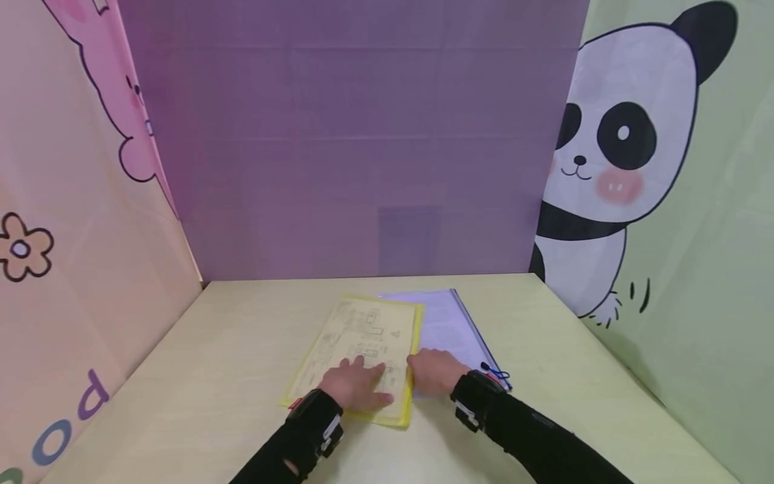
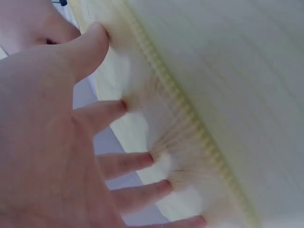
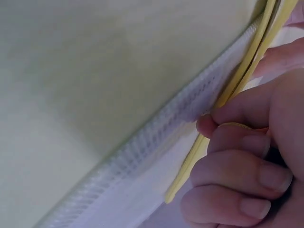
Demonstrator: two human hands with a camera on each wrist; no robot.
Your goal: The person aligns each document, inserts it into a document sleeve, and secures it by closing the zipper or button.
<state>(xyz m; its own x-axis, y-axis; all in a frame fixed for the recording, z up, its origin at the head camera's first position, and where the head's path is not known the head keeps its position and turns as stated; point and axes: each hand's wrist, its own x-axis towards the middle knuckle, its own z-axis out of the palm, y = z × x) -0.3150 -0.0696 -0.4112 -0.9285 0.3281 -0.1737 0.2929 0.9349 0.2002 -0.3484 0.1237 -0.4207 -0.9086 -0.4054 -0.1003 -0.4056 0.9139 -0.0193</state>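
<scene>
A yellow-edged zip document pouch (image 1: 377, 319) with printed sheets visible through it lies slightly askew on the table. My left hand (image 1: 357, 386) rests on its near part with fingers spread, and in the left wrist view the fingertips (image 2: 148, 159) press dents into the mesh-like cover beside the zip. At the pouch's right edge, my right hand (image 1: 437, 371) has its fingers curled and pinches the yellow edge (image 3: 244, 61) between thumb and forefinger. Whether it holds a zip pull there, I cannot tell. Something dark shows inside the curled fingers.
Partly under the yellow pouch lies a second, pale pouch (image 1: 450, 329) with a dark right edge and a blue cord (image 1: 498, 372) at its near right corner. The pale wooden table (image 1: 242, 349) meets a purple backdrop behind and patterned cloth walls at both sides.
</scene>
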